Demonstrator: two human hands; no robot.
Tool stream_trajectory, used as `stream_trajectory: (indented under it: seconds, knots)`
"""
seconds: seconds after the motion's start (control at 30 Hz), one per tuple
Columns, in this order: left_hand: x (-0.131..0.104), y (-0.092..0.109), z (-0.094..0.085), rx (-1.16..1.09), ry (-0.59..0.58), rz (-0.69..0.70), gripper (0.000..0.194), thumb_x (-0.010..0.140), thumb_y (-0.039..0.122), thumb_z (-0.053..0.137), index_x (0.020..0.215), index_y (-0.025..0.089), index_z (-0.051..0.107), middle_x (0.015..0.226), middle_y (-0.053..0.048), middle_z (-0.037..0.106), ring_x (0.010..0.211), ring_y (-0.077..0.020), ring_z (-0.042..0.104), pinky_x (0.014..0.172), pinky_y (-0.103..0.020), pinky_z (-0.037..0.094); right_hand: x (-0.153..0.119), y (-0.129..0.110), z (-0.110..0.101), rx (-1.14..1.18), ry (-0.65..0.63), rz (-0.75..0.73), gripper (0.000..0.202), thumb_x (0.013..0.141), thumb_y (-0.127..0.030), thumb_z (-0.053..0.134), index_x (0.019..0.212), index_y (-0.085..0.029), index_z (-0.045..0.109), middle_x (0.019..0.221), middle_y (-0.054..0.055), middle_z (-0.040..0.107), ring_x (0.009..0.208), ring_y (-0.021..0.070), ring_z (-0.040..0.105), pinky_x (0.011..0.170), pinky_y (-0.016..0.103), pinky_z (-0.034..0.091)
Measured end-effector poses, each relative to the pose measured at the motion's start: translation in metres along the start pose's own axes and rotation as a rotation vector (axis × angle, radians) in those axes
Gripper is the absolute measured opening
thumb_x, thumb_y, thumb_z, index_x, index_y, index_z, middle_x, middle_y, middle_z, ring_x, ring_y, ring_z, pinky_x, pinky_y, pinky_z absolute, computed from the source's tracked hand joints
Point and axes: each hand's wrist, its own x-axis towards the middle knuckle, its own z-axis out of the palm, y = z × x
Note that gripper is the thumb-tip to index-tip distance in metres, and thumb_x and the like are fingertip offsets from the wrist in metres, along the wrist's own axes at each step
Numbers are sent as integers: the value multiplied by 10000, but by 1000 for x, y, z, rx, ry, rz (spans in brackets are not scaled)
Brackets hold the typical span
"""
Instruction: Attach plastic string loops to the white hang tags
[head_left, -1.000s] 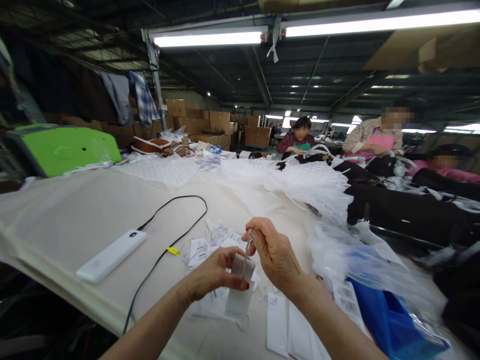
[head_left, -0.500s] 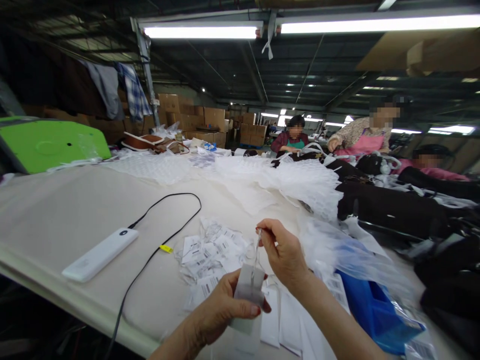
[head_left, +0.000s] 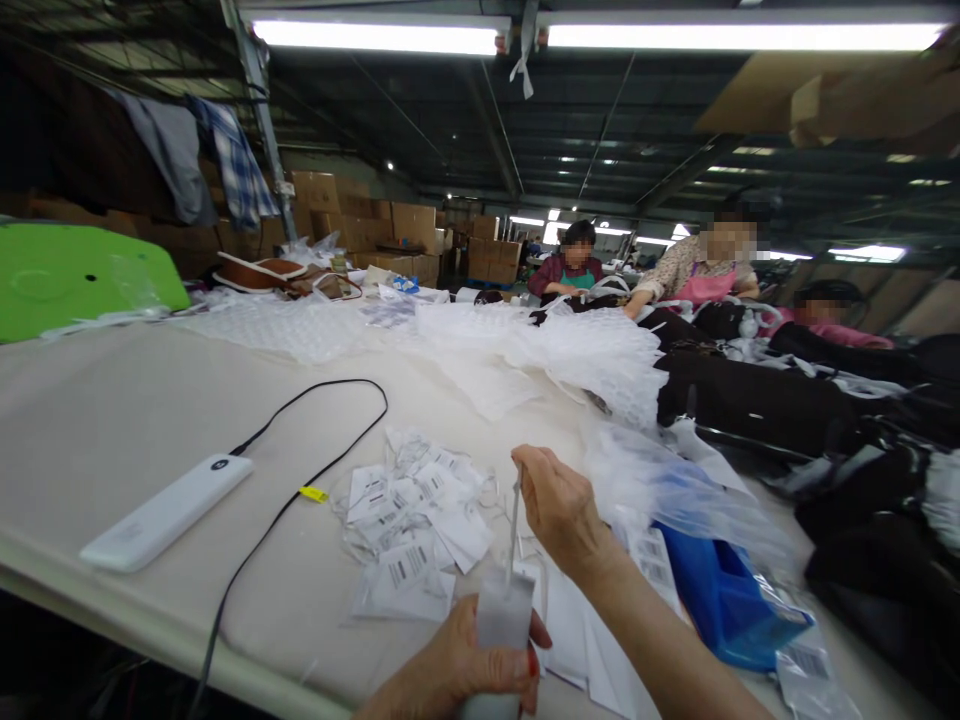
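Note:
My left hand (head_left: 480, 655) is closed around a white hang tag (head_left: 506, 610), thumb across its front. From the tag's top end a pale string (head_left: 514, 525) runs up, drawn straight. My right hand (head_left: 559, 500) pinches the upper end of that string, above the left hand. Just left of my hands lies a loose pile of white tags with printed barcodes (head_left: 409, 510), their strings tangled among them. More white tags (head_left: 566, 630) lie under my right forearm, partly hidden by it.
A white power bank (head_left: 169, 510) with a black cable (head_left: 289, 515) rests on the table's left side. At right are a blue plastic holder (head_left: 724, 590) and dark bags (head_left: 757, 400). Bubble wrap (head_left: 592, 345) covers the far part. Several people work beyond it.
My left hand has lowered with the tag, while my right hand stays high, so the string between them is longer and straighter. The whole view has shifted slightly.

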Motion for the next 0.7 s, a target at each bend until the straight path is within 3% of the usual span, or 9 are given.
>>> stream_trajectory:
  seconds: [0.13,0.23,0.5,0.7]
  knots:
    - [-5,0,3,4,15,-62,515,524,527,739,819,124,612,508,-25,605,437,-94,465,482,-224,324,-3,-6,8,294,12,382,158,860,-253,344,894,-181,481,682,37,635,514,125,575,493,246,443]
    - [-7,-2,2,26,27,-77,534,508,559,731,789,118,626,492,-16,579,429,-91,431,452,-224,277,-4,-8,12,507,-39,547,180,851,-313,362,837,-175,478,645,23,644,449,101,558,405,201,395]
    - [-10,-9,1,-94,57,-156,411,579,448,740,828,135,647,541,-11,610,419,-62,399,468,-211,239,-7,-3,7,685,-54,642,262,770,-395,479,850,-167,579,569,-31,578,404,67,479,384,184,330]
    - [-7,-32,-4,-137,63,-159,458,530,454,768,824,125,646,561,-15,635,388,-47,413,435,-195,244,-12,10,10,673,-102,666,230,709,-338,542,824,-176,659,545,-52,541,378,48,458,364,176,322]
